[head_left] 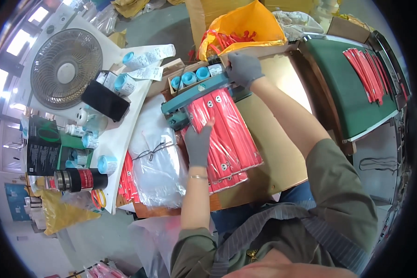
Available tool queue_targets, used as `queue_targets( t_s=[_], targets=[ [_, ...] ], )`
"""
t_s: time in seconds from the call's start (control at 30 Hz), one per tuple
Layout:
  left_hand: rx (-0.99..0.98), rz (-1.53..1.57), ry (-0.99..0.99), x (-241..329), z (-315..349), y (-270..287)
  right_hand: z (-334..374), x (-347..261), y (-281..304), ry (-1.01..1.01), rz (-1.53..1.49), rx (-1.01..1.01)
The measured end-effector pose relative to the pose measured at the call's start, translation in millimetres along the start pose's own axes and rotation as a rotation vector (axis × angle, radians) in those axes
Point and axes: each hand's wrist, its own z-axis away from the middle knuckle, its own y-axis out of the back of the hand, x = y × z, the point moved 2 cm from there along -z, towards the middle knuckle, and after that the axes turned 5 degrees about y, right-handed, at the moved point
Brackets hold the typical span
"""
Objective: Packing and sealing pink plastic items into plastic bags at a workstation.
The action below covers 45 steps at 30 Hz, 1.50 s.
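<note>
A teal bar-shaped device that looks like a bag sealer (194,95) lies across the far side of the work table. My right hand (244,69), in a grey glove, is closed around the right end of its upper arm. Under the bar runs the far end of a see-through bag of long red packets (227,134), printed with small black-and-white faces. My left hand (198,146), gloved in grey with bare fingertips, grips the bag's left side close to the bar. More red packets (229,183) lie beneath the bag.
Left of my left hand sits a stack of plastic bags (155,157). A white side table holds a fan (66,72), a phone (105,100), label rolls (125,83) and a black flask (81,180). Beyond stands an orange sack (245,25); at right, a green conveyor (338,88) carries red packets.
</note>
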Motion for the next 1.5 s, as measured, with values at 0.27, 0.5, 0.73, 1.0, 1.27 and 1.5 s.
queue_targets(
  t_s=[0.27, 0.5, 0.73, 1.0, 1.27, 1.5],
  targets=[
    [0.434, -0.164, -0.08, -76, 73, 19, 5, -2, 1, -0.025, -0.051, 0.025],
    [0.306, 0.077, 0.08, -81, 73, 24, 63, 11, -10, -0.415, -0.585, -0.212],
    [-0.203, 0.671, 0.344, -82, 121, 69, 254, -112, 6, -0.363, -1.56, -0.715],
    [0.56, 0.207, 0.176, -34, 328, 207, 282, -264, 52, -0.41, -1.913, -1.268],
    [0.896, -0.323, 0.675, -179, 483, 297, 297, -459, 47, 0.729, -1.254, -0.916],
    [1.326, 0.749, 0.029, -220, 470, 260, 340, -445, -33, 1.57, -0.201, -1.07]
  ],
)
